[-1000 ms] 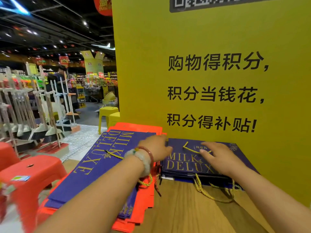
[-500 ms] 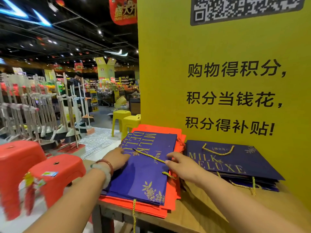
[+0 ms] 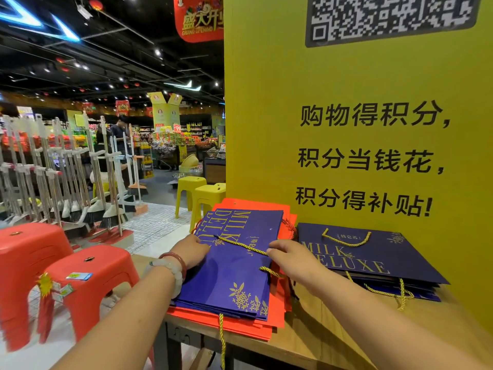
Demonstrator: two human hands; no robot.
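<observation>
A stack of flat blue "MILK DELUXE" paper bags with gold cord handles lies on several orange bags at the left end of a wooden table. My left hand, with a red and a white bracelet on its wrist, grips the stack's left edge. My right hand pinches the stack's right edge where a gold cord crosses it. A second pile of navy bags lies flat to the right, untouched.
A tall yellow sign board stands right behind the bags. Red plastic stools stand left of the table, with yellow stools beyond. A rack of brooms lines the aisle, and a person stands far back.
Both hands left the navy pile on the right and moved left to the edges of the blue stack. Over the last half second they have hardly moved.
</observation>
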